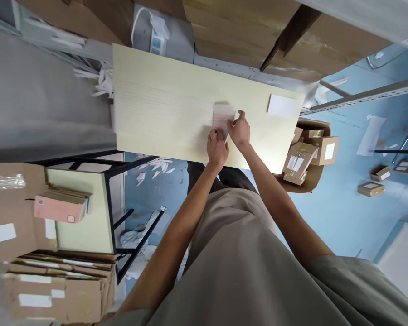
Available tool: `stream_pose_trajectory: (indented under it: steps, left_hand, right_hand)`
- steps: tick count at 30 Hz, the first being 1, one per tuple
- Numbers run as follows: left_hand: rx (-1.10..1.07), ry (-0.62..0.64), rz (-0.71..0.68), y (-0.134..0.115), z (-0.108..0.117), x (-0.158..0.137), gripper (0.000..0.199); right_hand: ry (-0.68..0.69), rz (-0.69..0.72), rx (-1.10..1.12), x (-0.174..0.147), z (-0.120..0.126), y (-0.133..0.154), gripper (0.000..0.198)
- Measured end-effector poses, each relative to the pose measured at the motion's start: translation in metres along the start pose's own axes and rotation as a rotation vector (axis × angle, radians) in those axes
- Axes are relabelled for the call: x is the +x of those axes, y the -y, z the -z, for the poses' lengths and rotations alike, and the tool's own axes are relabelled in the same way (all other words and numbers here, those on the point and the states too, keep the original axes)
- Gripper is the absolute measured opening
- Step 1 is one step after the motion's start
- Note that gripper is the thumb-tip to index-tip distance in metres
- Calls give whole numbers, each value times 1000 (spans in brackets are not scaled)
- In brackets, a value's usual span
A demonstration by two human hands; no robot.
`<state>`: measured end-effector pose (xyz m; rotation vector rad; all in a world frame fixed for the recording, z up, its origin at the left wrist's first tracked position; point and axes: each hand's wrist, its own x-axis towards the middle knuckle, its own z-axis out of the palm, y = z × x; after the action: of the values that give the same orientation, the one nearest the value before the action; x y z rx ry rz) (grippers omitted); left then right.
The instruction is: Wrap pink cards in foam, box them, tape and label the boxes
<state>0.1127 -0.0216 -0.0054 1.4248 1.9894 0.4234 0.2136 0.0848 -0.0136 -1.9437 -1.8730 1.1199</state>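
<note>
Left hand (217,148), half-curled, touches near end of whitish, rectangular, paper-like bundle (222,115); right hand (240,130), loosely curled at right edge; either's grip unclear; light, even pressure likely best.

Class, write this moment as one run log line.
left hand: touching near edge of pale stack; right hand: at stack's right side; table: under stack; white sheet: on table's right end; open box: holding smaller boxes
</note>
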Motion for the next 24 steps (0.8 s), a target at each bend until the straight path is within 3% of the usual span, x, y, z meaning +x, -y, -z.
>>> stream_pose_trajectory:
  steps: [2, 4, 7, 13, 19, 24]
  left_hand:
    - [-45, -26, -22, 8, 1, 1, 62]
    - [-88, -40, -44, 16, 3, 1, 61]
    - [-151, -53, -75, 25, 2, -1, 55]
    - [-334, -201, -45, 25, -7, -15, 43]
    - [-551, -306, 66, 20, 8, -32, 61]
    - [-723, -312, 278, 24, 17, -38, 66]
  right_hand:
    - [44, 212, -81, -4, 8, 5, 55]
    - [171, 415, -167, -4, 15, 11, 52]
    - [387, 574, -248, 10, 23, 18, 41]
    - [499, 626, -455, 68, 42, 22, 21]
    - [468, 522, -376, 101, 57, 22, 39]
    - [440, 486, -310, 105, 56, 32, 38]
